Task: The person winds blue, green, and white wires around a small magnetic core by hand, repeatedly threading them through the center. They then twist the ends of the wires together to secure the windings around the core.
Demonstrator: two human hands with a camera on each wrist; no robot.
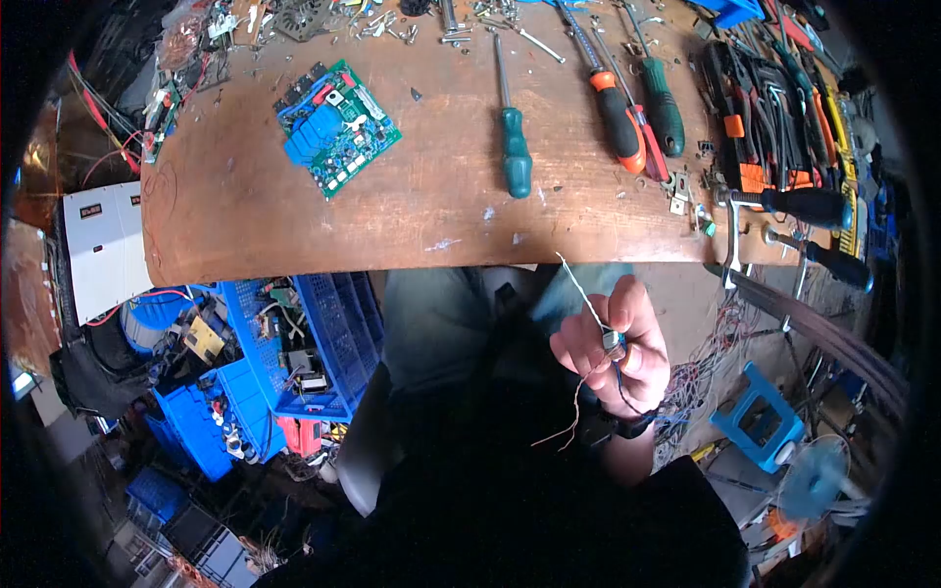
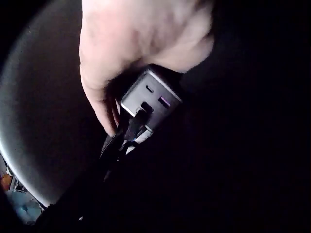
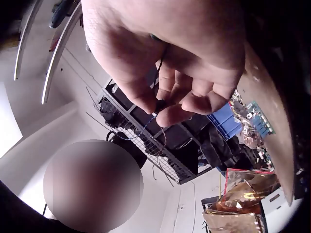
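Note:
In the head view my right hand [image 1: 642, 338] is raised in front of the bench edge. Its fingertips and thumb pinch a small grey part with twisted wires [image 1: 612, 340]; a whitish pair runs up from it and a reddish pair hangs down. The right wrist view shows my right hand [image 3: 165, 53] from the palm side, with blue-white twisted wire [image 3: 141, 133] trailing from the pinch. My left hand [image 2: 141, 39], outside the head view, grips a dark power bank [image 2: 158, 92] against black clothing. A black cable plug [image 2: 138, 121] sits in one of its ports.
On the wooden bench [image 1: 441, 176] lie a green circuit board [image 1: 343, 127], a green-handled screwdriver [image 1: 516, 152], an orange-black screwdriver [image 1: 618, 122] and loose screws. Clamps [image 1: 809, 208] grip the right edge. Blue crates [image 1: 333, 333] stand lower left, a blue stool [image 1: 760, 416] lower right.

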